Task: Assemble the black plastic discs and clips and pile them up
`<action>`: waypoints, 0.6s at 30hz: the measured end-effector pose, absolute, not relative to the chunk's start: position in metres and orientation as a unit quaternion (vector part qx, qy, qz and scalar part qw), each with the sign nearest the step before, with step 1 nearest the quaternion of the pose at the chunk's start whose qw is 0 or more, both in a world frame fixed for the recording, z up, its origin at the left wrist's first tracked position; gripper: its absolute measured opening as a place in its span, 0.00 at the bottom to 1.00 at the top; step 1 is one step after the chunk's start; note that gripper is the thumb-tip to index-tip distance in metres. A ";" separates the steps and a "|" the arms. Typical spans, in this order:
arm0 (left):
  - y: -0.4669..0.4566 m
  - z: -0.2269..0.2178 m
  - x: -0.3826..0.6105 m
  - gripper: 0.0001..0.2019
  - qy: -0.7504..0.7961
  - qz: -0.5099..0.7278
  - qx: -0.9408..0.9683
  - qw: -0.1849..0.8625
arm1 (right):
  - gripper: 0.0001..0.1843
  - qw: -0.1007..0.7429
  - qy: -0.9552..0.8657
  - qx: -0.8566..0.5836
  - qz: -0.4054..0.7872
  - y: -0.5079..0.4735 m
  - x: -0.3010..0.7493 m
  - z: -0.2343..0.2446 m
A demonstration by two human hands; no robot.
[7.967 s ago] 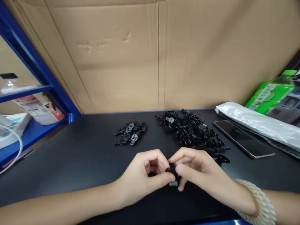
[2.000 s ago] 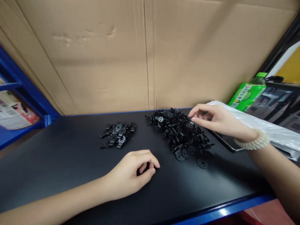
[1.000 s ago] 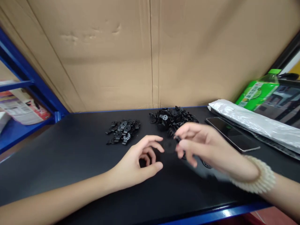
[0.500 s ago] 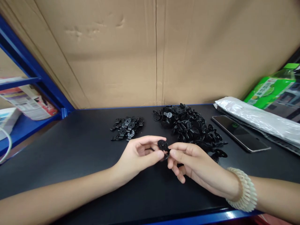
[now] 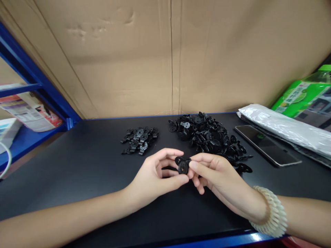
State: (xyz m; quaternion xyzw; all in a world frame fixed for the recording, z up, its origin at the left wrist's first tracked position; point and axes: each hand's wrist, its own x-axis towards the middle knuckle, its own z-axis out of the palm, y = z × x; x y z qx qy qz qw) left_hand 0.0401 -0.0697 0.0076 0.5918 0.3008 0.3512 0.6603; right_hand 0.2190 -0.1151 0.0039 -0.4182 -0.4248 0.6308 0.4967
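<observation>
Above the black table, a small black plastic piece with two round discs (image 5: pixel 183 167) joined near a tab is between my hands. My right hand (image 5: pixel 217 179) pinches it at its right side with thumb and forefinger, the other fingers curled below. My left hand (image 5: pixel 157 170) curves loosely around its left side, thumb and forefinger apart. The left thumb tip is close under the lower disc; whether it touches, I cannot tell. Beyond the hands lie a large heap of similar black disc pieces (image 5: pixel 209 132) and, to its left, a smaller pile of black perforated pieces (image 5: pixel 139 137).
A phone (image 5: pixel 267 144) lies on the table (image 5: pixel 85 179) at right, beside a silvery-white plastic package (image 5: pixel 287 125). Behind them leans a bottle with a green label (image 5: pixel 297 96). A blue shelf frame (image 5: pixel 51 81) stands at left, and a cardboard wall (image 5: pixel 124 69) closes the back.
The black piece has turned in my right hand, so both discs now show. My left thumb and forefinger have spread from their earlier grip on it.
</observation>
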 end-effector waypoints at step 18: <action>-0.070 0.010 0.040 0.06 0.339 0.371 0.526 0.686 | 0.16 0.403 -0.525 -0.434 0.611 -0.120 0.218 0.010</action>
